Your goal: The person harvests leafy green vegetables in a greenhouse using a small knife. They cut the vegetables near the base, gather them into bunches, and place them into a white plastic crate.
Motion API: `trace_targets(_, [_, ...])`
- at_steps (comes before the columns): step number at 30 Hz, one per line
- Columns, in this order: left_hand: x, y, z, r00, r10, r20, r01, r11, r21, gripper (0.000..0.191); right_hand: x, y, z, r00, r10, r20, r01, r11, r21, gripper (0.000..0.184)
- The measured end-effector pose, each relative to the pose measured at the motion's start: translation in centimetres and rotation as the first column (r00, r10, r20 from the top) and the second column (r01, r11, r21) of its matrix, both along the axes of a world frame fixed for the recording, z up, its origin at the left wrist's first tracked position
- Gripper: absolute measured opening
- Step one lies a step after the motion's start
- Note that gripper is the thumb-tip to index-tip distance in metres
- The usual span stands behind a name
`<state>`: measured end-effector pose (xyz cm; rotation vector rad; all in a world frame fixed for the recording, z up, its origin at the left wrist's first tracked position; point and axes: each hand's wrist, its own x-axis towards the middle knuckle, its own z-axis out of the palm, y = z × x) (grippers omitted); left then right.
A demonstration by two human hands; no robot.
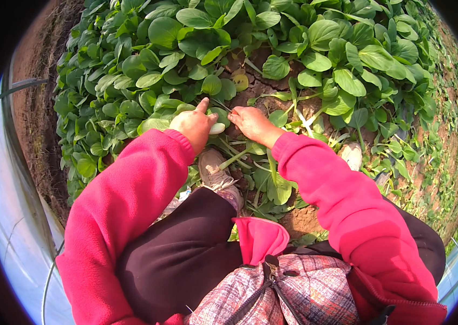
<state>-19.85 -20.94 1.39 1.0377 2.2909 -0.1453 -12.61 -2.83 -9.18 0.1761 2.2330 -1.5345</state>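
My left hand point(193, 124) is closed around a cut bok choy plant, its index finger pointing forward. The plant's pale stem base point(217, 128) sticks out beside the thumb, and its leaves point(154, 125) show past the other side of the hand. Just to the right, my right hand point(253, 125) pinches a thin, blade-like tool point(221, 105) low over the soil. Its handle is hidden in the fingers. Standing bok choy leaves point(211, 85) rise directly ahead of both hands.
Dense bok choy point(164, 34) fills the bed ahead and to the left. Loose plants and leaves point(279, 189) lie between my shoes, near the left shoe point(214, 170). Bare cracked soil point(263, 83) shows ahead. Plastic sheeting point(14, 227) stands at the far left.
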Motion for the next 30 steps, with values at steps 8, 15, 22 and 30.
trace_targets(8, [-0.1,-2.4,-1.1,0.994,0.060,0.096,-0.052,0.995,-0.089,0.035,-1.4,0.1,-3.4,0.996,0.058,-0.064,-0.056,0.997,0.045,0.032])
trace_targets(15, [-1.0,-3.3,-1.9,0.976,0.197,0.089,-0.192,0.980,-0.057,0.052,-1.1,-0.9,-5.0,0.997,0.077,-0.004,-0.077,0.996,0.044,0.034])
trace_targets(22, [-1.4,-4.0,-2.5,0.977,0.196,0.079,-0.197,0.980,0.011,0.046,-0.7,-3.1,-4.8,0.763,-0.094,0.639,0.443,0.796,-0.413,0.035])
trace_targets(30, [-0.5,-7.1,-1.7,0.952,0.284,0.113,-0.302,0.933,0.197,0.047,1.1,-1.5,-3.7,0.948,-0.202,0.244,0.280,0.894,-0.349,0.024])
